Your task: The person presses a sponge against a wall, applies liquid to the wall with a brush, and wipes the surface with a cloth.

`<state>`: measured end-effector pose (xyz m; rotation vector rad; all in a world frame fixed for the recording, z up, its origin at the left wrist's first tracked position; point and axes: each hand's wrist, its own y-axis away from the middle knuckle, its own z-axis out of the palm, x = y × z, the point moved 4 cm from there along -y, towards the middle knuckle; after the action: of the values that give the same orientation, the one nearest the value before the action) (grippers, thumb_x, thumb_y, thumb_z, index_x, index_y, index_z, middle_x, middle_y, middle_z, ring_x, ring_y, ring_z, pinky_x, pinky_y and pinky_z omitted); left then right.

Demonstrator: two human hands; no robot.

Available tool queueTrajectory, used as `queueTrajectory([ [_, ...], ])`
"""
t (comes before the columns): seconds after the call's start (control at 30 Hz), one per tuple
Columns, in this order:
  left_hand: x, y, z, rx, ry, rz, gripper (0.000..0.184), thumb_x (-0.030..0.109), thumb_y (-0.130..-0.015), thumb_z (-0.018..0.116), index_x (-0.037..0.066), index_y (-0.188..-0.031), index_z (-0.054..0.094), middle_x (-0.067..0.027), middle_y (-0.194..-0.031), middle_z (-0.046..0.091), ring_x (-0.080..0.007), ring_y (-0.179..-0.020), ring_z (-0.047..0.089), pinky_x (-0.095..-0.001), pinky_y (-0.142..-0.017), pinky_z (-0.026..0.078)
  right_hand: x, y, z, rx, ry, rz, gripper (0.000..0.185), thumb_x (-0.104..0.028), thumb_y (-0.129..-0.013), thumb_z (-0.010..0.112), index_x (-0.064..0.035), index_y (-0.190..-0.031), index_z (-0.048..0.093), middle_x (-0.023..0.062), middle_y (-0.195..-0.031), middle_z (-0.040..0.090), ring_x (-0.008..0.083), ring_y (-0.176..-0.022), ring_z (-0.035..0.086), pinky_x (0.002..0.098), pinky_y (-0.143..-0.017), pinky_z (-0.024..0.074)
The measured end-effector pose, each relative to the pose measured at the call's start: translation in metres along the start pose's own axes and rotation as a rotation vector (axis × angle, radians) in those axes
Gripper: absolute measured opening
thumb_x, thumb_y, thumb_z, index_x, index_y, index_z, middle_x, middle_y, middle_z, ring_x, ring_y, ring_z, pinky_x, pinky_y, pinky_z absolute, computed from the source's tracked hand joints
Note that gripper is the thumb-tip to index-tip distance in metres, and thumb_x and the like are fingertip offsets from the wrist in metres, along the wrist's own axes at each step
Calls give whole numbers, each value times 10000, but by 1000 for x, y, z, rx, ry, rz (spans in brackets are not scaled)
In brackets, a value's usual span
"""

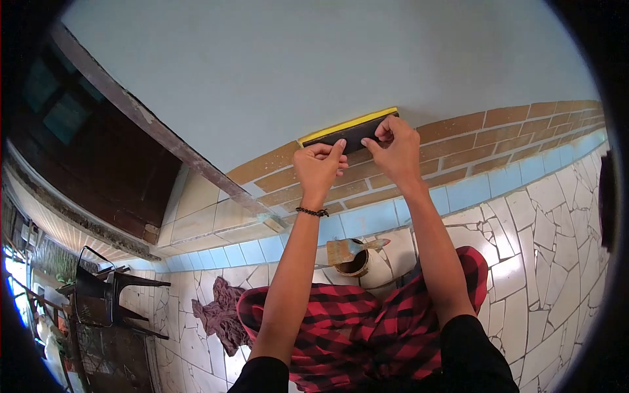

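A long flat black strip with a yellow edge (357, 136) lies against the wall, along the top of the brown brick-pattern band. It may be a flat scraper or float, but its exact kind does not show. My left hand (319, 164) is closed at its lower left part, thumb on the black face and fingers curled. Closer to the right end, my right hand (396, 149) pinches it with bent fingers. Below my hands, a paintbrush (347, 251) rests across the mouth of a round can (357, 265) with dark contents.
Light blue tiles (468, 193) run along the wall's foot above a broken-tile floor (511, 288). A crumpled purple-brown cloth (223, 314) lies left of my knees. Farther left stand a black chair (111, 291) and a dark door (85, 150) in a worn frame.
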<state>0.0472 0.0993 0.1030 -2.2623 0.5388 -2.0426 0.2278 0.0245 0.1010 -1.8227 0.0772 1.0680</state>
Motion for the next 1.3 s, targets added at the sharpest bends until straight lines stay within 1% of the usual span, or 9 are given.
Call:
queueTrajectory([
  [0.1, -5, 1, -1, 2, 18, 46, 313, 231, -940, 844, -58, -852, 760, -142, -743, 756, -159, -599, 734, -251, -483, 552, -3, 9, 2, 82, 0, -75, 389, -50, -654, 925, -56, -798, 563, 74, -762, 594, 268, -742, 563, 399, -688, 479],
  [0.2, -10, 1, -1, 14, 9, 85, 295, 215, -946, 836, -56, -854, 762, -139, -744, 756, -157, -606, 737, -250, -484, 552, -13, 16, 3, 126, 77, -159, 423, -83, -660, 964, -49, -806, 568, 64, -784, 588, 232, -754, 562, 348, -642, 501],
  [0.3, -11, -3, 1, 39, -15, 79, 284, 207, -949, 832, -51, -851, 763, -132, -744, 758, -154, -611, 739, -249, -482, 550, -4, 14, 11, 125, 63, -88, 429, -88, -641, 957, -66, -811, 564, 70, -795, 570, 275, -772, 527, 405, -708, 454],
  [0.4, -10, -2, 4, 63, -65, 91, 278, 200, -949, 832, -45, -839, 760, -124, -739, 758, -145, -609, 735, -249, -481, 546, -4, 15, 13, 161, 76, -111, 445, -110, -635, 971, -63, -813, 566, 72, -793, 573, 273, -771, 530, 408, -703, 454],
  [0.7, -15, -3, 7, 129, -92, 150, 295, 199, -945, 837, -48, -814, 742, -115, -728, 753, -123, -599, 718, -245, -478, 531, -8, 15, 14, 151, 118, -85, 429, -102, -639, 973, -53, -813, 585, 78, -810, 596, 277, -789, 554, 412, -707, 474],
  [0.8, -10, -5, 8, 119, -138, 124, 296, 193, -944, 837, -50, -808, 737, -116, -727, 753, -123, -607, 721, -244, -491, 536, -8, 13, 15, 157, 119, -60, 425, -105, -642, 971, -54, -811, 584, 78, -814, 599, 274, -795, 559, 413, -712, 480],
  [0.9, -5, -1, 5, 79, -94, 73, 278, 180, -945, 833, -52, -820, 743, -118, -740, 756, -126, -618, 725, -244, -509, 551, -9, 15, 16, 161, 125, -91, 424, -105, -643, 968, -55, -814, 583, 77, -820, 599, 272, -801, 564, 412, -714, 481],
  [1.1, -12, 0, 1, 4, 5, 94, 229, 148, -920, 851, -47, -837, 762, -117, -770, 764, -132, -639, 733, -245, -525, 568, -6, 16, 12, 120, 117, -73, 426, -102, -641, 969, -58, -825, 587, 77, -827, 601, 270, -802, 565, 415, -715, 479],
  [1.3, -13, -5, 3, 66, -137, 133, 235, 147, -903, 867, -37, -794, 768, -91, -730, 756, -111, -620, 721, -236, -507, 544, -6, 14, 16, 151, 125, -98, 420, -104, -645, 971, -55, -829, 597, 76, -820, 596, 268, -797, 559, 410, -713, 476],
])
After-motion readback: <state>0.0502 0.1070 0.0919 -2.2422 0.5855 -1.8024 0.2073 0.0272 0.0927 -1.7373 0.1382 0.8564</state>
